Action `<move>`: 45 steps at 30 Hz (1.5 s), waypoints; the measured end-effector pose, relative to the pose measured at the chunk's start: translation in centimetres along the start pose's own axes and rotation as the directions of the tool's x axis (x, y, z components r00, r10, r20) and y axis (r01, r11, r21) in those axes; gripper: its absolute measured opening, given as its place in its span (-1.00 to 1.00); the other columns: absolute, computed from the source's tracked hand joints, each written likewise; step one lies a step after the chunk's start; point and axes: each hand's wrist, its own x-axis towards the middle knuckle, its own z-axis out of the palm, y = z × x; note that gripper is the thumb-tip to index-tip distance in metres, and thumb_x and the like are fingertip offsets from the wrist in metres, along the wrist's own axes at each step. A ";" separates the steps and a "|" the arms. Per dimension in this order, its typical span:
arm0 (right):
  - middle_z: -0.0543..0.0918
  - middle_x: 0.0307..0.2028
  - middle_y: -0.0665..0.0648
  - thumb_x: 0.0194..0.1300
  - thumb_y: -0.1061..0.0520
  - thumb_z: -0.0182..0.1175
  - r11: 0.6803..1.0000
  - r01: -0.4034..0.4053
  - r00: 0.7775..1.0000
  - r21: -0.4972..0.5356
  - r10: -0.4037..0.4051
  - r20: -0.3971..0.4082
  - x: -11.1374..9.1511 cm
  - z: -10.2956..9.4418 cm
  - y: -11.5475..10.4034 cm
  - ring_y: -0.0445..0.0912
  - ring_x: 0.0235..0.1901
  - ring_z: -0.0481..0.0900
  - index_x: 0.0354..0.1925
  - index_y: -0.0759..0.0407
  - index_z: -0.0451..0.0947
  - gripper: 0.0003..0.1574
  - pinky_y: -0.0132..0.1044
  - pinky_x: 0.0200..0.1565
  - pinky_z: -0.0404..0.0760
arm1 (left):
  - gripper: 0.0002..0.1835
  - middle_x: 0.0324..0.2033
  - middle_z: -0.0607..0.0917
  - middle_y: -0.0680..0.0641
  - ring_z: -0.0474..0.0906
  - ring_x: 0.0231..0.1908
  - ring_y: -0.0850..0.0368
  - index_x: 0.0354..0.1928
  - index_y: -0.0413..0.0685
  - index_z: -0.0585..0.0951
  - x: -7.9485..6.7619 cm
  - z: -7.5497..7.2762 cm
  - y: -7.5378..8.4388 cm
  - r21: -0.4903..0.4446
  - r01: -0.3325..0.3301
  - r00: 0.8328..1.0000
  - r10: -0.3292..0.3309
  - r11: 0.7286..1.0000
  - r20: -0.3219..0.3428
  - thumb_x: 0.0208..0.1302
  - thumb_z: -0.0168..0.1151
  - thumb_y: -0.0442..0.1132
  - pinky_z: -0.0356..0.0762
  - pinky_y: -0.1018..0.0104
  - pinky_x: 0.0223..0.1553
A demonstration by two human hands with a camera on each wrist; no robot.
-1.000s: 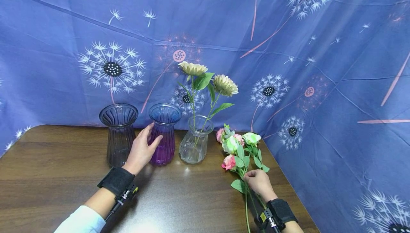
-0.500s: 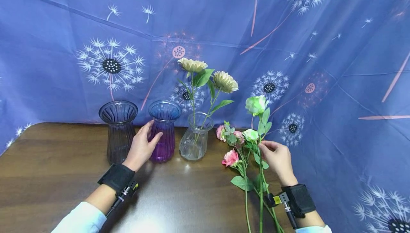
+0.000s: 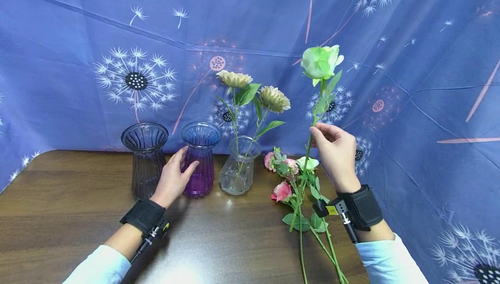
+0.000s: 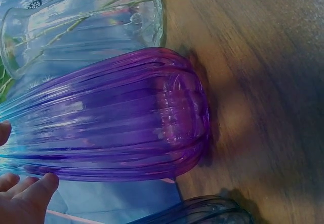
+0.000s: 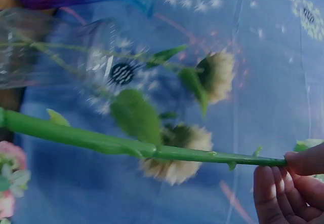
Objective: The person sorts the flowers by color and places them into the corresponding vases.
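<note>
- In my head view, the right hand (image 3: 337,153) pinches the green-white rose (image 3: 321,63) high on its stem, thumb against fingers, with the bloom above the grip.
- The rose's long axis runs close to upright, its foot slanting left; my right wrist view shows the long green stem (image 5: 86,139) stretching away from the fingertips.
- The foot hangs in front of the pink rose (image 3: 281,192) among the lying stems; whether it touches anything there, I can't tell.
- My left hand (image 3: 172,182) holds the purple vase (image 3: 201,175) at its near left side, thumb and fingers curved about it.
- The clear vase (image 3: 236,182), with two cream flowers (image 3: 275,99), stands between that vase and my right hand, so the clear one is nearer the rose.
- I judge that foot's height against the vase rims the relation to mind.
</note>
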 end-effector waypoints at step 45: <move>0.63 -0.40 0.15 0.26 0.27 0.18 0.798 0.359 0.932 0.485 -0.335 -0.139 5.6 9.6 -17.9 -0.15 -0.52 0.54 -0.17 0.40 0.59 -0.79 -0.34 -0.30 0.65 | -0.40 0.15 0.47 -0.37 0.50 0.07 -0.30 0.25 -0.33 0.32 -0.3 -0.2 -0.1 0.003 -0.016 1.000 0.016 1.000 0.008 0.25 0.23 -0.18 0.50 -0.08 0.09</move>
